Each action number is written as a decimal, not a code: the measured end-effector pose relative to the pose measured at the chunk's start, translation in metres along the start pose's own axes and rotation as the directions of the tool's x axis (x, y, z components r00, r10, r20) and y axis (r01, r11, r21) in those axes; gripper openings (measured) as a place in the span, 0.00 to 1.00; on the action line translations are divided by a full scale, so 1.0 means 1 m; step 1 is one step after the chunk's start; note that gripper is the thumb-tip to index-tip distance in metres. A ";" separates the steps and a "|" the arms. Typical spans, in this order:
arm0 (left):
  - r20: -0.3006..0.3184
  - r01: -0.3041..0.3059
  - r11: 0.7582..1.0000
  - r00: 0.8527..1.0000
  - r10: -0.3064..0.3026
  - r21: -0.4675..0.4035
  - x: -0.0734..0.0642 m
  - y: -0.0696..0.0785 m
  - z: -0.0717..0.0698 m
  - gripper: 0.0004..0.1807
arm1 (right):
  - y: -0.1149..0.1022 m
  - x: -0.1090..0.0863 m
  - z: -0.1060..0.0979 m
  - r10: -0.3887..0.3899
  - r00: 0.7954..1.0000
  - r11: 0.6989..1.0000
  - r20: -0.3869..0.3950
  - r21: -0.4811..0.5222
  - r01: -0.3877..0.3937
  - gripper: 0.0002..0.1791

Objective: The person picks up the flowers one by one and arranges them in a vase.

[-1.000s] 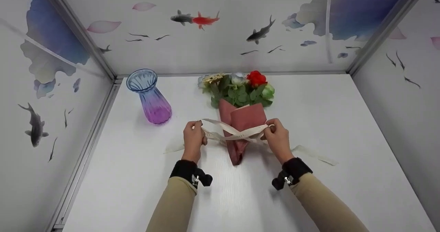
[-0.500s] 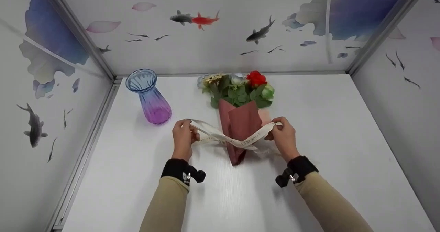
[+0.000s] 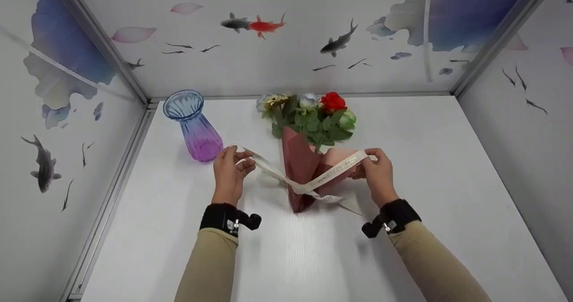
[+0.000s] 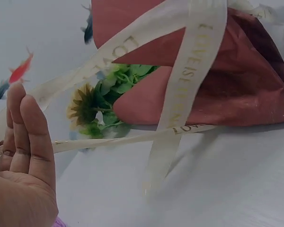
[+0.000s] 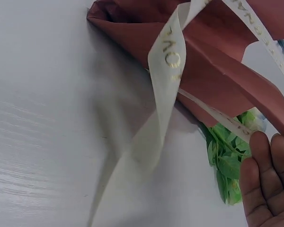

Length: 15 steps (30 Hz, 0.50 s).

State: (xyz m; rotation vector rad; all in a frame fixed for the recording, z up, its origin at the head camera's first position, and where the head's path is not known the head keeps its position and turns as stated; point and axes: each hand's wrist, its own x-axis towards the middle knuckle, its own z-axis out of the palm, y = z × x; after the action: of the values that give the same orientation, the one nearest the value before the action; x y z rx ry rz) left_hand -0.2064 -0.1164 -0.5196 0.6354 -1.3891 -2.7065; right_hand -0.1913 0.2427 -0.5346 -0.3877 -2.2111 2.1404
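We see the left hand (image 3: 229,174) pinching a ribbon (image 3: 334,171) between thumb and forefinger; in its wrist view its other fingers lie side by side, nearly straight. The right hand (image 3: 378,174) pinches the ribbon at the other side, its forefinger and thumb meeting on the strip. We cannot tell from its wrist view how its thumb lies.

The ribbon is cream, flat and printed with gold capitals, among which we read LOVE. It crosses in front of the wrapping paper (image 3: 296,159), which is dull red outside and paler pink on the flap that opens to the right. From the paper emerge green leaves (image 3: 313,125), a red bloom (image 3: 333,102) and a pale blue one (image 3: 308,99).

The bouquet lies at the middle of the white table (image 3: 447,172), between the hands and beyond them. Its long axis runs from near to far: the narrow paper foot points near, the blooms far. The ribbon sags in a shallow V across this axis, a loose tail trailing to the near right.
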 end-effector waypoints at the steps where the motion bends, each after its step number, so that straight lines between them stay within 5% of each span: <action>1: -0.004 -0.003 1.000 1.000 0.003 -0.010 0.001 0.003 0.000 0.10 | 0.000 0.001 -0.001 0.001 1.000 1.000 -0.007 0.003 -0.001 0.10; 15: -0.033 -0.056 0.997 0.998 0.055 -0.047 0.007 0.041 -0.016 0.11 | -0.002 0.004 -0.019 0.037 0.999 0.997 -0.037 0.070 -0.034 0.10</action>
State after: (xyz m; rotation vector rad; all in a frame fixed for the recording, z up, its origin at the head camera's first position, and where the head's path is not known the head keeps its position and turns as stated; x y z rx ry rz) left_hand -0.2129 -0.1548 -0.4980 0.6237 -1.3109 -2.6659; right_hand -0.1919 0.2624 -0.5326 -0.4637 -2.1194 2.2009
